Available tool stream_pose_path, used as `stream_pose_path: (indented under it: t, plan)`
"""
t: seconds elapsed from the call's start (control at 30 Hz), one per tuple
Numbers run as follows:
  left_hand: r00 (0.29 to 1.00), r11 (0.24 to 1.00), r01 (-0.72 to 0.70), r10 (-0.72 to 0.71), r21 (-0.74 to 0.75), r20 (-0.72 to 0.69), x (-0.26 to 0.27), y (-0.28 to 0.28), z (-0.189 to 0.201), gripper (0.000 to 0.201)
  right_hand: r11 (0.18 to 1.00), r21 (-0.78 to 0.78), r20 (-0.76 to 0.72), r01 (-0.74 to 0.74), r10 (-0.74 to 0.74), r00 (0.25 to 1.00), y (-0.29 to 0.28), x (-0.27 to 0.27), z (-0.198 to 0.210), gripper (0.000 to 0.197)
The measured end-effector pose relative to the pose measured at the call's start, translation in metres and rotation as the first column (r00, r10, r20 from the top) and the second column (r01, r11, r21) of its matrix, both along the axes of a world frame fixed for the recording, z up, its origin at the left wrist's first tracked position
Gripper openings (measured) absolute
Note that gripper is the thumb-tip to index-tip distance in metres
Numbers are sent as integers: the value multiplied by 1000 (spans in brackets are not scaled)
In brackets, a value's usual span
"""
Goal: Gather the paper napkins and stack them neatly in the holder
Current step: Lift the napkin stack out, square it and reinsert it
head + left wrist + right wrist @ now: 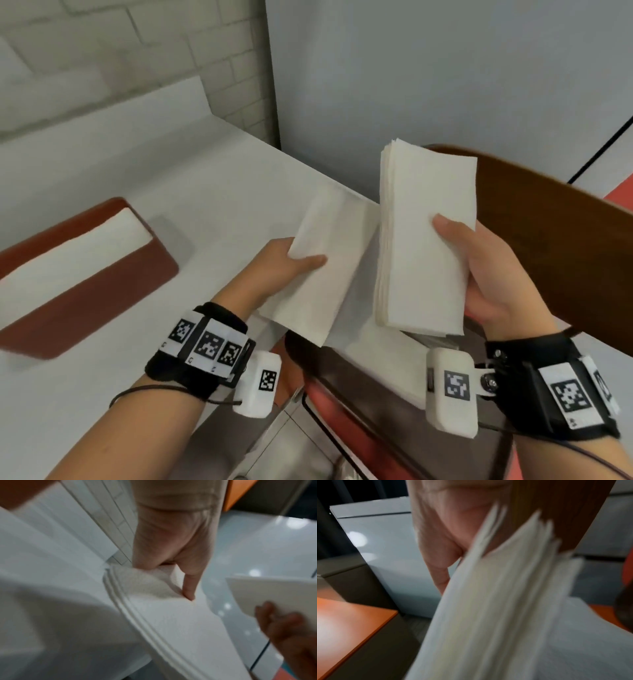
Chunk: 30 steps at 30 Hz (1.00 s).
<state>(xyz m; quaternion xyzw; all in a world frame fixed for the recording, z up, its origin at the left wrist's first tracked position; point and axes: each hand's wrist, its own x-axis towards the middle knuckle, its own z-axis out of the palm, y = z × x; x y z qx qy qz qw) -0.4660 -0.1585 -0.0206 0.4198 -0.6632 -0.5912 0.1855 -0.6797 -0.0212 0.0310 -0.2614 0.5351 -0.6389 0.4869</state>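
Note:
My right hand (479, 270) grips a thick stack of white napkins (424, 236), thumb on its top face, held above the table's right edge. My left hand (284, 263) pinches a thin bundle of napkins (322, 260) just left of the stack, thumb on top. The brown holder (85, 277) lies at the left on the white table (205, 178), with white napkins (68, 257) in it. In the left wrist view my thumb (188, 588) presses into the thin napkins (163, 622). The right wrist view shows the stack's layered edge (505, 608), blurred.
A brown wooden chair back (548, 219) curves behind my right hand. A red seat (342, 428) and more white napkins (383, 363) lie below the hands. A brick wall (120, 51) and a grey panel (445, 68) stand behind the table.

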Motion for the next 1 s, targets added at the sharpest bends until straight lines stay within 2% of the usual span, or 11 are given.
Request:
stream_pose_path:
  t: [0.13, 0.23, 0.33, 0.47, 0.63, 0.77, 0.87, 1.0]
  plan:
    - [938, 954, -270, 290, 127, -191, 57, 6, 20, 20, 981, -57, -42, -184, 182, 982, -42, 64, 13, 32]
    - [891, 927, -353, 374, 128, -256, 99, 11, 34, 19, 947, -59, -152, -317, 305, 940, -74, 123, 18, 35]
    - [858, 911, -390, 413, 134, -307, 134, 15, 50, 11, 929, -42, -255, -368, 346, 903, -96, 174, 21, 36]
    - [746, 841, -507, 539, 191, -391, 193, 9, 65, 23, 908, -79, -353, -412, 361, 863, -120, 243, 27, 33]
    - [620, 774, -561, 627, 292, -471, 246, 3, 77, 18, 887, -117, -399, -447, 370, 839, -140, 310, 31, 33]
    - [581, 751, -587, 651, 302, -489, 271, -6, 83, 28, 888, -143, -467, -437, 329, 821, -154, 344, 35, 36]
    - [564, 748, -590, 652, 304, -507, 282, -13, 85, 28, 875, -138, -430, -464, 370, 824, -161, 356, 38, 35]
    - [536, 778, -517, 619, 357, -574, 287, -22, 92, 57, 852, -139, -334, -506, 440, 833, -175, 359, 45, 33]
